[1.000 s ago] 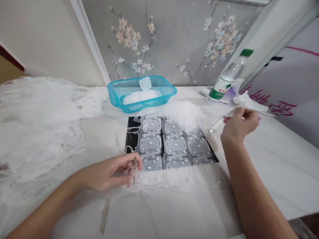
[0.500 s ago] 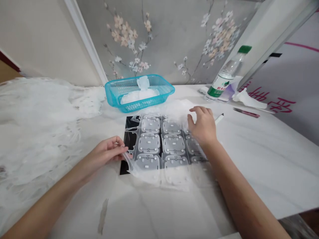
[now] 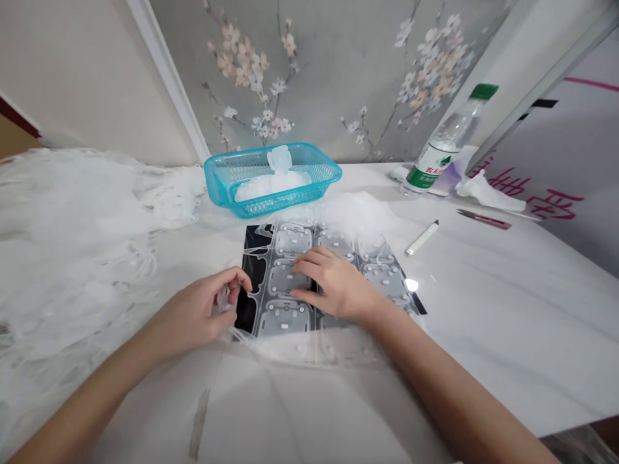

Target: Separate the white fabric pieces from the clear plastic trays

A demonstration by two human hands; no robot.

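Observation:
A translucent molded sheet (image 3: 285, 316) with rounded-square shapes in rows lies over a black board (image 3: 252, 267); its near edge hangs past the board. At the left edge is my left hand (image 3: 203, 309), fingers curled and thumb apart from the index finger. Clear film shows inside its palm, and the sheet's loose edge strip runs to it; the exact grip is partly hidden. My right hand (image 3: 338, 283) reaches over the middle of the sheet, thumb and fingers apart, fingertips at a left-column shape. Whether they touch it I cannot tell.
Behind the sheet stands a blue basket (image 3: 273, 206) with translucent pieces. Clear scraps (image 3: 82, 258) heap at the left. On the right are a white pen-like tool (image 3: 422, 238), red-handled tweezers (image 3: 483, 219), a green-capped bottle (image 3: 435, 161) and crumpled tissue (image 3: 491, 191).
My right hand has moved left from the sheet's far right to its middle. My left hand has shifted slightly left and its thumb has parted from the index finger.

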